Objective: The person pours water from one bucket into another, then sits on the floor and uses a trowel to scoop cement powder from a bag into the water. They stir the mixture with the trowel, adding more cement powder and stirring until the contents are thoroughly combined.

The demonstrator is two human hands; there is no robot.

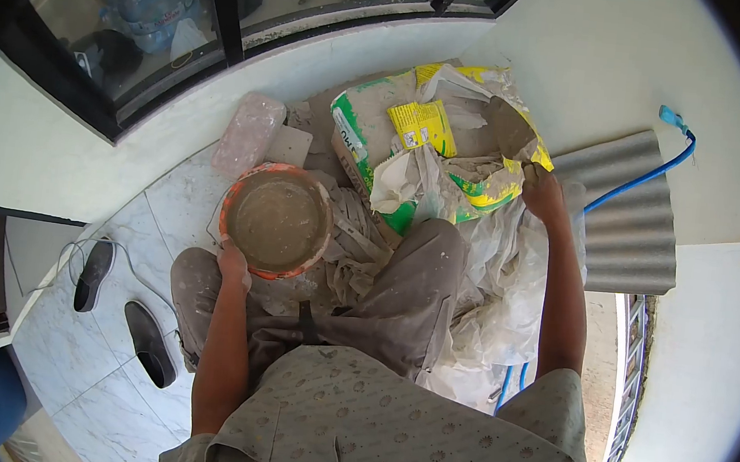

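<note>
My left hand (232, 262) is closed on the near-left rim of an orange bucket (270, 272), thumb and fingers at its edge. Grey-brown wet mix (278, 218) lies inside the bucket, and dried smears coat its rim. To the right, a torn-open cement bag (357, 136) in green, white and yellow leans toward my knees, with grey powder showing in its opening. My right hand (541, 192) is closed at the bag's right-hand torn edge; its fingers are partly hidden.
A dusty pinkish block-like container (250, 133) stands behind the bucket. Crumpled clear plastic (503, 284) spreads beside my right knee, near a corrugated sheet (629, 220) and a blue hose (642, 181). Two dark shoes (148, 343) and a thin cable lie on the tiles at left.
</note>
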